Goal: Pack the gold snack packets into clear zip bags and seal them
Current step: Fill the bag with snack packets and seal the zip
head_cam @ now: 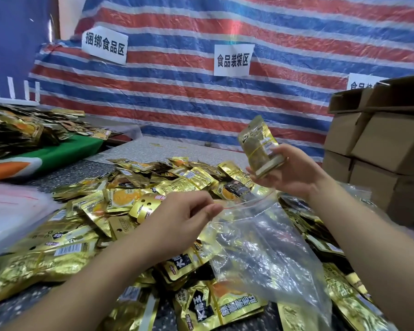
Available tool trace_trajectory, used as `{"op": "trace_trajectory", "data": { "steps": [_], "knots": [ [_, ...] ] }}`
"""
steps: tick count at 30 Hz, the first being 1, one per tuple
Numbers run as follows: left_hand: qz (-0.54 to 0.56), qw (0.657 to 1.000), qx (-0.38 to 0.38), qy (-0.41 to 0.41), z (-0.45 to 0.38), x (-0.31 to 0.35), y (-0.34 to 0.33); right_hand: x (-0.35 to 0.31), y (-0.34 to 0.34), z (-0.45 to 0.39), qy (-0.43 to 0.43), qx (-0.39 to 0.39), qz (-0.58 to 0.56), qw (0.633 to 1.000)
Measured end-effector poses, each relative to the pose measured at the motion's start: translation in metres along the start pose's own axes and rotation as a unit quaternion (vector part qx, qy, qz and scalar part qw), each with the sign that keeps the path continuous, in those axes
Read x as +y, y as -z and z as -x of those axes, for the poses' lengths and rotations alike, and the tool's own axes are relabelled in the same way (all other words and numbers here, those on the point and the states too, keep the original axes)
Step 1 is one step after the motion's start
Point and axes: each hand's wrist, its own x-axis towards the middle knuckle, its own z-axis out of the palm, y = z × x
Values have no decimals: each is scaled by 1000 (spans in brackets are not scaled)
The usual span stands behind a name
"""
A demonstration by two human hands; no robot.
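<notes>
Holding up a banded bundle of gold snack packets (pixel 261 146), the right hand (pixel 289 174) is curling its fingers and thumb round the bundle's lower end, well above the heap and just over the mouth of a clear zip bag (pixel 261 242). The left hand (pixel 179 218) is pinching the bag's red-lined top edge between thumb and fingers, and the bag is hanging slack from that grip and trailing down toward the camera across the packets beneath it; it is looking empty, though the crinkled plastic is reflecting too much to be sure. A loose heap of gold snack packets (pixel 134 201) is spreading over the speckled table (pixel 153 149) on all sides of both forearms, some packets face up with orange print, others showing barcodes. At the left edge a stack of clear bags (pixel 12 209) is lying beside the heap, and farther back another pile of packets (pixel 22 130) is sitting on a green cloth (pixel 65 151). Brown cardboard boxes (pixel 380 144) are standing stacked at the right. A red, white and blue striped tarp (pixel 201 96) is hanging behind the table, carrying white paper signs (pixel 232 59) with printed characters.
</notes>
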Motion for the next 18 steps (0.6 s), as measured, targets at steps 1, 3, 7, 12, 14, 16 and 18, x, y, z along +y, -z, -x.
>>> {"op": "trace_trajectory", "data": {
  "steps": [1, 3, 7, 12, 14, 16, 18],
  "knots": [
    [-3, 1000, 0, -3, 0, 0, 0, 1, -1, 8, 17, -18, 16, 1000],
    [-7, 1000, 6, -7, 1, 1, -1, 1, -5, 22, 38, -16, 64, 997],
    [-7, 1000, 19, -22, 2, 5, 0, 1, -8, 47, 88, 44, 61, 993],
    [-15, 998, 26, -49, 5, 10, -1, 7, -16, 72, 95, 87, 20, 991],
    [-16, 998, 26, -57, 6, 12, -1, 8, -19, 76, 69, 127, -48, 988],
    [-7, 998, 14, -61, 7, 14, -2, 8, -22, 77, 23, 161, -122, 979],
    [2, 998, -3, -64, 8, 16, -2, 9, -26, 77, -7, 172, -200, 965]
  ]
}}
